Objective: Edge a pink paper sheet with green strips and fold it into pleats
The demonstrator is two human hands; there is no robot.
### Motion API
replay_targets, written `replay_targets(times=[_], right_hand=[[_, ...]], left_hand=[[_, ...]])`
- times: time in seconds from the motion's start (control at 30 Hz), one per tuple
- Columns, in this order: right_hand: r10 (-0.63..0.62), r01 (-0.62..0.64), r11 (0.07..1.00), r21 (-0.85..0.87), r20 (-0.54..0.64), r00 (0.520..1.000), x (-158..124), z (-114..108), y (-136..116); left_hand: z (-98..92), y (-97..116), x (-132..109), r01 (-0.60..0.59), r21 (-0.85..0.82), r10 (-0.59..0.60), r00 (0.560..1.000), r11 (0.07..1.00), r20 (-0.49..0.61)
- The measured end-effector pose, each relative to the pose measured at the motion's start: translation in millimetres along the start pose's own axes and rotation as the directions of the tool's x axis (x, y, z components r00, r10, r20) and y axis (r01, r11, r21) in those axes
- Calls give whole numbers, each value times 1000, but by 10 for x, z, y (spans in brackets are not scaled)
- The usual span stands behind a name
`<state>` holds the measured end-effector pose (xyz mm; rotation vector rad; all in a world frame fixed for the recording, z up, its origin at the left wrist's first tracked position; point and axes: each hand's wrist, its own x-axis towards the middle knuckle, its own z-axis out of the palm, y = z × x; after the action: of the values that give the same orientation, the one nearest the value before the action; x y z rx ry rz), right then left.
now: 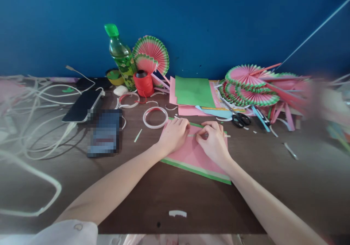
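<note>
A pink sheet of paper (188, 154) with green and pale bands along its near and far edges lies on the table in front of me. My left hand (176, 133) rests on its left part, fingers curled together and pressing the sheet down. My right hand (213, 139) is on the right part, thumb and forefinger pinched over a narrow pale strip (227, 136) that runs across the sheet and pokes past its right edge. The fingertips hide part of this strip. Just left of the sheet lies a white roll of tape (155, 117).
Behind stand a green-capped bottle (123, 57), a red thread spool (143, 84) and pleated paper fans (247, 84). Stacked green and pink papers (194, 92) lie by black-handled scissors (241, 120). Two phones (82, 106) and tangled white cables (32, 121) occupy the left. A paper scrap (177, 213) lies near the front edge.
</note>
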<state>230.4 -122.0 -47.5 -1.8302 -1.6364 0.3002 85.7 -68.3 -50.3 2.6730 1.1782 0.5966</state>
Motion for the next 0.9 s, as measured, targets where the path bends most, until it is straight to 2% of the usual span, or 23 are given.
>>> replay_targets(times=[0.27, 0.57, 0.77, 0.9], right_hand=[[-40, 41, 999, 4, -31, 999, -11, 35, 31], [-27, 27, 1000, 2, -26, 999, -10, 33, 27], [-26, 29, 997, 67, -51, 998, 23, 26, 89], [-74, 80, 986, 144, -48, 996, 103, -48, 156]], left_hand=[[-1, 7, 1, 0, -3, 0, 1000, 1000, 12], [-9, 4, -1, -6, -6, 6, 1000, 1000, 7], [-5, 4, 3, -4, -3, 4, 1000, 1000, 11], [-14, 4, 8, 5, 0, -5, 1000, 1000, 16]])
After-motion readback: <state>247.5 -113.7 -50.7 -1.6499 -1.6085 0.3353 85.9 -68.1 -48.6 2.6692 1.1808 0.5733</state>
